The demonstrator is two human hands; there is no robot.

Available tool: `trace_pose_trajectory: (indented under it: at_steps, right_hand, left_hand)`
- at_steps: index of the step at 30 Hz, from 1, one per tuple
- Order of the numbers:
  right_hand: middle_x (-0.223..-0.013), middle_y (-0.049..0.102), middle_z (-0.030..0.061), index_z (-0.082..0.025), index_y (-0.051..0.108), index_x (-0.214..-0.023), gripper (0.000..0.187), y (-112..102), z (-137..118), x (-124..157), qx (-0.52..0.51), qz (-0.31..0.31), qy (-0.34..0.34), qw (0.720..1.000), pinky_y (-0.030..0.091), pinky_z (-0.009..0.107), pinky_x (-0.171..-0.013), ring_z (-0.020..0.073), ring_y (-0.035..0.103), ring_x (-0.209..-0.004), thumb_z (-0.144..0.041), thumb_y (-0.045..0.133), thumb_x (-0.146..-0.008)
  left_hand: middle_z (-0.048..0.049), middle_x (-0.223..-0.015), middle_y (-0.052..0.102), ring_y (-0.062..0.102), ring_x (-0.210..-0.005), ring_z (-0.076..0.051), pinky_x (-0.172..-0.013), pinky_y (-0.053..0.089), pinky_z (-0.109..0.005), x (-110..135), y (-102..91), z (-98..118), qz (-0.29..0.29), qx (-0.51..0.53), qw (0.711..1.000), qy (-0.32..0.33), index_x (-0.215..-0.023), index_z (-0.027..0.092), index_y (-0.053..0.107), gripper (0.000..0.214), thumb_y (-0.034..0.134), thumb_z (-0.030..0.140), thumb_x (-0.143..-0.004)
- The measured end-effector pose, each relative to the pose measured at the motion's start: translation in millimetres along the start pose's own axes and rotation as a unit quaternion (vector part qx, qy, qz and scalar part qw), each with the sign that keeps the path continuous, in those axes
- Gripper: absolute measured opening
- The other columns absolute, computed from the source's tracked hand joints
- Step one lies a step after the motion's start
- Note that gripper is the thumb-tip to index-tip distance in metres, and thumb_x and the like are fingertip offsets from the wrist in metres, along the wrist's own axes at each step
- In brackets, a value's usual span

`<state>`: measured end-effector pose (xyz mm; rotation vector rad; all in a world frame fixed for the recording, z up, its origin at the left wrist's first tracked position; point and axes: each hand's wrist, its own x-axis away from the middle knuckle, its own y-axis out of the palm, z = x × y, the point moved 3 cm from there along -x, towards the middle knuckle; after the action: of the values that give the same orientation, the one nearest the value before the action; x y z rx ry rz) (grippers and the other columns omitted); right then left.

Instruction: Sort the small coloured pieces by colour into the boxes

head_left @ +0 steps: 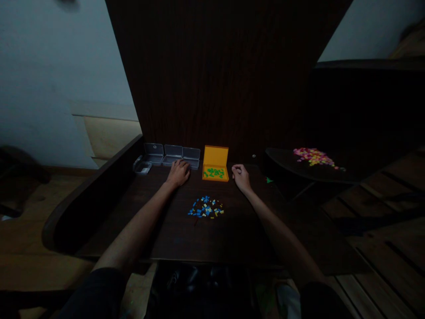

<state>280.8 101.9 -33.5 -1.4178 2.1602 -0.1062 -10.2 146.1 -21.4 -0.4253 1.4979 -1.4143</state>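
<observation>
My left hand lies palm down at the front of the clear plastic boxes, fingers loosely stretched and nothing visible in them. Just right of an orange box rests my right hand, its fingers curled in; whatever they may hold is hidden. The orange box stands with its lid raised at the back, and small green pieces lie inside. Nearer to me, a loose pile of small blue, yellow and white pieces is spread on the dark table.
A smaller clear box sits at the far left, beside the table's raised side board. Right of the table, a curved shelf carries a heap of pink, yellow and orange pieces. A tall dark panel closes off the back.
</observation>
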Motion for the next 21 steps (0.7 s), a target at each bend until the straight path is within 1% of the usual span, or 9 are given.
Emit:
trace_pose_trajectory:
  at_steps: [3, 7, 10, 13, 16, 21]
  right_hand:
    - [-0.05, 0.046, -0.0069, -0.02, 0.052, -0.086, 0.031, -4, -7, 17, -0.03, -0.027, 0.002, 0.999, 0.035, 0.022, -0.05, 0.0121, 0.046, -0.048, -0.051, 0.048, -0.082]
    - [-0.052, 0.046, -0.0062, -0.021, 0.054, -0.086, 0.033, -9, -16, 41, -0.038, -0.069, -0.007, 0.997, 0.035, 0.022, -0.05, 0.0119, 0.046, -0.049, -0.053, 0.048, -0.084]
    - [-0.052, 0.045, -0.006, -0.021, 0.054, -0.086, 0.033, -10, -24, 53, -0.045, -0.088, -0.008, 0.995, 0.035, 0.022, -0.05, 0.0122, 0.046, -0.049, -0.054, 0.047, -0.085]
    - [-0.052, 0.045, -0.0059, -0.021, 0.054, -0.085, 0.031, -10, -30, 58, -0.054, -0.092, -0.012, 0.994, 0.035, 0.022, -0.05, 0.0122, 0.046, -0.05, -0.051, 0.048, -0.085]
    - [-0.052, 0.045, -0.0056, -0.021, 0.054, -0.084, 0.03, -9, -32, 58, -0.054, -0.086, -0.015, 0.995, 0.036, 0.022, -0.05, 0.0122, 0.046, -0.05, -0.051, 0.048, -0.085]
    - [-0.054, 0.047, -0.0051, -0.021, 0.056, -0.085, 0.03, -8, -30, 58, -0.06, -0.086, -0.026, 0.994, 0.037, 0.022, -0.05, 0.0119, 0.048, -0.05, -0.049, 0.05, -0.085]
  left_hand:
    - [-0.0167, -0.114, 0.064, 0.044, -0.122, -0.034, -0.104, 0.029, -0.054, -2, 0.5, -1, -0.002, 0.002, 1.0, 0.001, -0.113, 0.015, 0.061, 0.032, 0.044, 0.025, -0.088]
    - [-0.0127, -0.107, 0.066, 0.048, -0.115, -0.032, -0.099, 0.033, -0.054, -3, 0.1, -2, 0.002, 0.0, 1.0, 0.003, -0.108, 0.02, 0.063, 0.028, 0.043, 0.02, -0.088]
    - [-0.0119, -0.103, 0.066, 0.05, -0.11, -0.03, -0.097, 0.034, -0.052, -4, 0.8, -3, -0.004, 0.007, 1.0, 0.007, -0.105, 0.02, 0.063, 0.029, 0.041, 0.016, -0.088]
    - [-0.0126, -0.105, 0.065, 0.052, -0.109, -0.03, -0.097, 0.035, -0.05, -5, 0.8, -3, -0.009, 0.017, 1.0, 0.006, -0.107, 0.018, 0.063, 0.031, 0.04, 0.013, -0.087]
    - [-0.0142, -0.107, 0.063, 0.051, -0.109, -0.03, -0.096, 0.035, -0.05, -2, -0.9, -2, -0.008, 0.024, 1.0, 0.01, -0.112, 0.017, 0.062, 0.037, 0.041, 0.007, -0.083]
    - [-0.0132, -0.107, 0.061, 0.051, -0.107, -0.029, -0.095, 0.037, -0.047, 9, -8.1, 4, 0.026, 0.015, 0.999, 0.039, -0.121, 0.018, 0.058, 0.05, 0.04, 0.001, -0.077]
